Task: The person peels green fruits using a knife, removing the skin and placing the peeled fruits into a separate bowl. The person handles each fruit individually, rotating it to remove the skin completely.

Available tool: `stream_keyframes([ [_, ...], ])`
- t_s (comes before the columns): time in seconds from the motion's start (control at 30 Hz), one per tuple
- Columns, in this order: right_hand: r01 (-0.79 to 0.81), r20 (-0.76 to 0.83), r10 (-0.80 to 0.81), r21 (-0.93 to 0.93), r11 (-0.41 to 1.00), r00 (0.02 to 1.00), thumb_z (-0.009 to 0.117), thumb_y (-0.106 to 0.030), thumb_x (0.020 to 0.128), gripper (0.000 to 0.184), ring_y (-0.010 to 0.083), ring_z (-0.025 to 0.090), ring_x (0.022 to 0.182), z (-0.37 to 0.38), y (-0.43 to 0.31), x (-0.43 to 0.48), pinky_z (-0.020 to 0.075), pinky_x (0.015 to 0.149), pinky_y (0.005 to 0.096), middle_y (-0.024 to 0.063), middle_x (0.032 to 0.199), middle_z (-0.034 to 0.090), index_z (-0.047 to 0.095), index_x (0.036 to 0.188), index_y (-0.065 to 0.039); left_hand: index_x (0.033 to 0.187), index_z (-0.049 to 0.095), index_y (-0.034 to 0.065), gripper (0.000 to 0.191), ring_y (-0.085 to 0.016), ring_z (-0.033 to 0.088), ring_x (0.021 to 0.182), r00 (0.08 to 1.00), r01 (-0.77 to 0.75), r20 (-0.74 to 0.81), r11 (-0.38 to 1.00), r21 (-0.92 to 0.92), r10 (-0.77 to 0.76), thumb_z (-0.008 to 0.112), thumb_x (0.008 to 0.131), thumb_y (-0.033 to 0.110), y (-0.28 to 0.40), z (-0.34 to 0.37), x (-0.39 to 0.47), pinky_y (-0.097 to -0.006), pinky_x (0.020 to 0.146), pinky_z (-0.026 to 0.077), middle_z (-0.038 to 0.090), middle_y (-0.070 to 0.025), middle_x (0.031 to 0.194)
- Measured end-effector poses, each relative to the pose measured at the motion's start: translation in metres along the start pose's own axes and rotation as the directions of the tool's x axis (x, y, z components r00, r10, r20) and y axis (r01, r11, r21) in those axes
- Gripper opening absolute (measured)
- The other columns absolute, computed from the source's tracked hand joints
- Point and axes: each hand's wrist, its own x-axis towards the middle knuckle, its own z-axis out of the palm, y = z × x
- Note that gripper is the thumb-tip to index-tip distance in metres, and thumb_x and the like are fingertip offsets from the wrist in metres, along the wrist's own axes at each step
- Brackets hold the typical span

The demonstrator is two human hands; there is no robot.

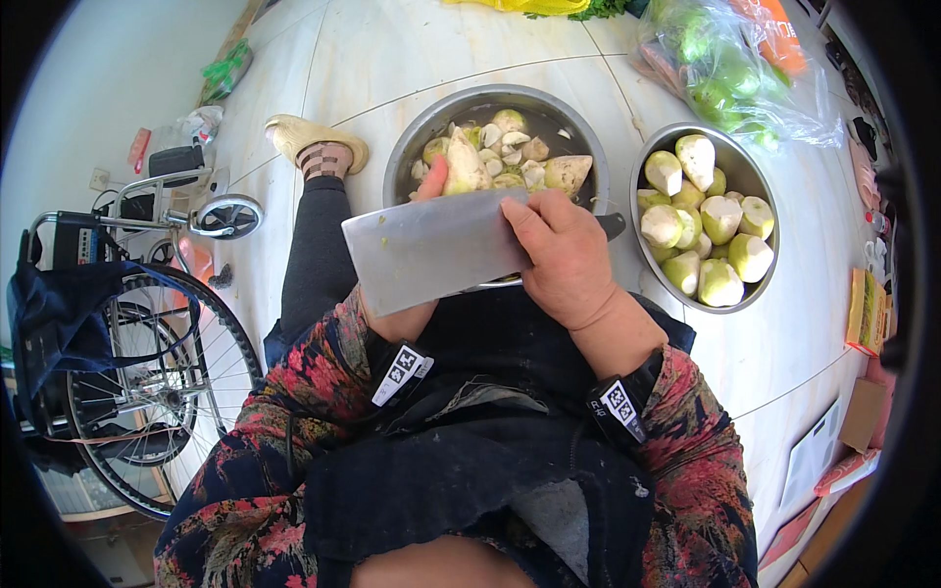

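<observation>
My right hand (562, 253) grips a broad cleaver (434, 246) near its dark handle, with the flat of the blade facing up. Behind the blade is my left hand (401, 316), mostly hidden; a finger shows beyond the upper edge against a pale, peeled-looking radish or turnip (465, 163), and whether the hand holds it is partly covered. Below lies a wide metal basin (597, 147) holding whole roots and cut pieces. To its right, a second metal bowl (773, 275) is filled with green-white roots (720, 219) whose ends are trimmed.
A clear plastic bag of green vegetables (724, 81) lies at upper right. On the left stands a wheelchair (165, 397). My outstretched leg (317, 250) is left of the basin. A yellow bag (529, 6) lies at the top, and boxes (867, 312) line the right side.
</observation>
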Motion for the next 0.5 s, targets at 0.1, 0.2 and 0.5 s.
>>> stream_keyframes([
  [0.1, 0.027, -0.014, -0.027, 0.019, 0.999, 1.000, 0.072, 0.000, 0.070, 0.048, 0.0329, 0.064, 0.078, -0.0008, -0.0003, 0.0016, 0.0521, 0.063, 0.0440, 0.0097, 0.093, 0.060, 0.064, 0.117, -0.009, 0.154, 0.044, 0.0106, 0.070, -0.027, 0.065, 0.123, 1.000, -0.009, -0.007, 1.000, -0.013, 0.009, 0.037, 0.106, 0.062, -0.0004, -0.0014, 0.0034, -0.0406, 0.104, 0.054, 0.061, -0.0148, 0.141],
  [0.2, 0.090, -0.046, -0.087, 0.076, 0.993, 0.995, 0.072, -0.001, 0.071, 0.046, 0.0331, 0.064, 0.077, -0.0002, -0.0031, 0.0024, 0.0517, 0.062, 0.0444, 0.0099, 0.092, 0.060, 0.064, 0.116, -0.009, 0.153, 0.044, 0.0116, 0.071, -0.027, 0.065, 0.122, 1.000, -0.007, -0.021, 0.999, -0.031, 0.006, 0.036, 0.106, 0.064, -0.0019, -0.0018, 0.0039, -0.0401, 0.103, 0.055, 0.061, -0.0139, 0.141],
  [0.5, -0.003, 0.036, 0.004, -0.028, 1.000, 0.999, 0.068, -0.003, 0.076, 0.045, 0.0335, 0.064, 0.077, 0.0049, -0.0052, -0.0018, 0.0532, 0.063, 0.0433, 0.0107, 0.097, 0.060, 0.063, 0.121, -0.007, 0.154, 0.042, 0.0087, 0.067, -0.030, 0.061, 0.126, 0.991, -0.128, 0.037, 0.992, 0.006, 0.128, 0.040, 0.107, 0.056, -0.0077, 0.0023, 0.0027, -0.0424, 0.106, 0.050, 0.059, -0.0159, 0.142],
])
